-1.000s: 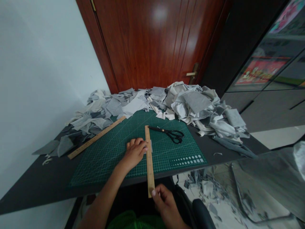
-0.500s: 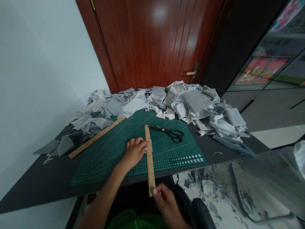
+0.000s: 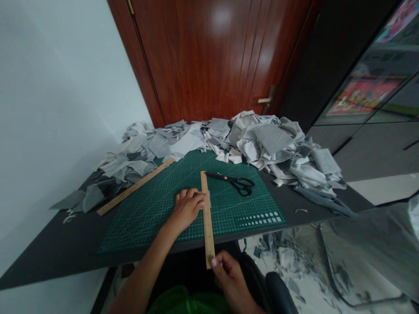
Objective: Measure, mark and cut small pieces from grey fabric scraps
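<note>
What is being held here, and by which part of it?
The right grip pinches a long, flat, tan wooden ruler at its near end; the left grip touches it farther up.

Slight shift of view, near end of the ruler further right.

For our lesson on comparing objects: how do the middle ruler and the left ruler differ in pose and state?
The left hand touches the middle ruler and the right hand grips its near end; neither touches the left ruler. The middle ruler runs almost straight up the picture; the left ruler slants. The middle ruler's near end overhangs the table; the left ruler does not. Both are straight and light brown.
</note>
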`<state>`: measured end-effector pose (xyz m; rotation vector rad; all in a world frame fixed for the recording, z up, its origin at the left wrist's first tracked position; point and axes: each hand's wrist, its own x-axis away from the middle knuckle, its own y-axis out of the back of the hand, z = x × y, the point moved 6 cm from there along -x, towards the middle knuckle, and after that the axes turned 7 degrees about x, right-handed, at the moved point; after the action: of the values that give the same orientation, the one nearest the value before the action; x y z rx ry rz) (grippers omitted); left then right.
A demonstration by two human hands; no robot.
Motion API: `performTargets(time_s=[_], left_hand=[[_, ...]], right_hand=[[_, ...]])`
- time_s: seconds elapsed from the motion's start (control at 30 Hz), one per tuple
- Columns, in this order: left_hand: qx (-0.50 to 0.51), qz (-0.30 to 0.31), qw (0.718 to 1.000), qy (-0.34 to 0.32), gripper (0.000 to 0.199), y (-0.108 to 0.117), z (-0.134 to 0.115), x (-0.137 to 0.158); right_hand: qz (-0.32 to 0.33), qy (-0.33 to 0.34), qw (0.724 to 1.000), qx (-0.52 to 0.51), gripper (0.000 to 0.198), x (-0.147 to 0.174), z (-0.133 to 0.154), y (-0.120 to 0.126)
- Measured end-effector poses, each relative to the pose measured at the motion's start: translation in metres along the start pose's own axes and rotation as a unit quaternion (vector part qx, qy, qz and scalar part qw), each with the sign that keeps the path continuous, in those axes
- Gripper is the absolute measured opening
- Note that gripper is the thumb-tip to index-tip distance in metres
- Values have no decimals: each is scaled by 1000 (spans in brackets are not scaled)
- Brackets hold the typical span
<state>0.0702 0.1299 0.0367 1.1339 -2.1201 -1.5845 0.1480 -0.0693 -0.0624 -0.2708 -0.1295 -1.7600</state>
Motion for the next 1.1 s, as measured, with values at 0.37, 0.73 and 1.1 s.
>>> performTargets(time_s=[0.37, 0.73, 1.1], left_hand=[[2, -2, 1000, -1, 28, 1, -2, 1], [2, -5, 1000, 0, 26, -1, 0, 0], [-3, -13, 999, -32, 32, 4, -10, 6]], right_hand=[[-2, 8, 1000, -2, 59, 0, 5, 0], [3, 7, 1000, 5, 58, -1, 4, 2], [8, 38, 998, 39, 57, -1, 13, 4]])
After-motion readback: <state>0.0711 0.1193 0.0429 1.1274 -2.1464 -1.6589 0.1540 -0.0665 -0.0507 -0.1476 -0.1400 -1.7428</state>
